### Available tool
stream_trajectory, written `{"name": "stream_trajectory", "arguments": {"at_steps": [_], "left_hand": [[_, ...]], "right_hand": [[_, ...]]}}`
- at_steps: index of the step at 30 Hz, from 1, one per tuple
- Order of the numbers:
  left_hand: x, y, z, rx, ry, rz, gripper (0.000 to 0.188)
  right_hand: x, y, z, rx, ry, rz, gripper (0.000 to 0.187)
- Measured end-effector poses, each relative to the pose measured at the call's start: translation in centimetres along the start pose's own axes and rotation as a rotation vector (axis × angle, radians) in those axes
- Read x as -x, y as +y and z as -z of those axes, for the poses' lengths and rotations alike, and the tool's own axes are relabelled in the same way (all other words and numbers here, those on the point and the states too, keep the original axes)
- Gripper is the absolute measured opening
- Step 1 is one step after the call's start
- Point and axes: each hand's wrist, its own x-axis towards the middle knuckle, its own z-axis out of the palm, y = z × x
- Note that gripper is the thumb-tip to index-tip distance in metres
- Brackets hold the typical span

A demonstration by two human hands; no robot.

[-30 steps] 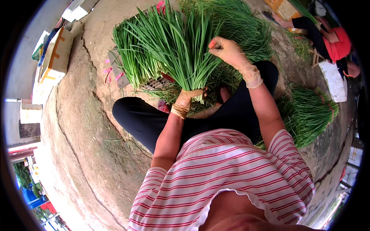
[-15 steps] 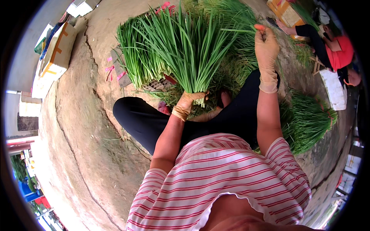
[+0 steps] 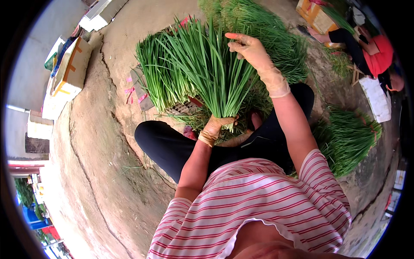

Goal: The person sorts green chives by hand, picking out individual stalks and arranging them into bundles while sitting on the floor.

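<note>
My left hand, in a tan glove, is wrapped round the pale lower stalks of a bunch of garlic chives. The green leaves fan upward and away from me. Over the upper right of this bunch is my right hand, also gloved. Its index finger points left, the fingers are apart, and I see nothing in them. Left of the held bunch lies a neat stack of chives, stalk ends toward me. Beyond my right hand spreads a large heap of loose chives.
Another chive pile lies right of my knee. Foam boxes line the left wall. At the right, a person in red sits near a white foam block and a taped box. Trimmings lie around my feet.
My right hand has swung left, from beside the bunch to over its leaves. The blade it pinched no longer shows in its fingers. My left hand keeps its hold.
</note>
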Motion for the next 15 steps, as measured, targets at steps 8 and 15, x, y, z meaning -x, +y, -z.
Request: {"name": "stream_trajectory", "arguments": {"at_steps": [8,15], "left_hand": [[0.0,0.2,-0.6,-0.036,-0.005,-0.007,0.035],[-0.3,0.2,-0.2,0.002,-0.001,-0.004,0.036]], "right_hand": [[-2.2,1.8,0.3,-0.221,-0.086,-0.174,0.013],[0.8,2.2,0.5,-0.287,0.294,0.059,0.010]]}}
